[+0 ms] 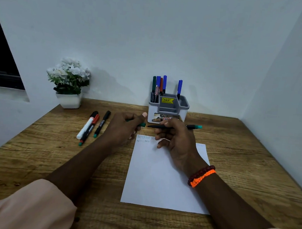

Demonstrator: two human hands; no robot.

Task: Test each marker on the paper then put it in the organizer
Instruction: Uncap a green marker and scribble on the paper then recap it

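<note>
Soft peach sleeves (31, 206) cover our arms over flat white paper (159, 178) on rough wood. Our right hand (177, 140) pinches a thin black marker (163, 127); our left hand (126, 125) grips its green cap (142, 124), near the gray plastic organizer (168, 108)

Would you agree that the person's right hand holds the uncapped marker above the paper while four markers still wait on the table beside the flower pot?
Not quite: the head view shows three markers waiting there, not four. The right hand does hold the uncapped marker above the paper.
</note>
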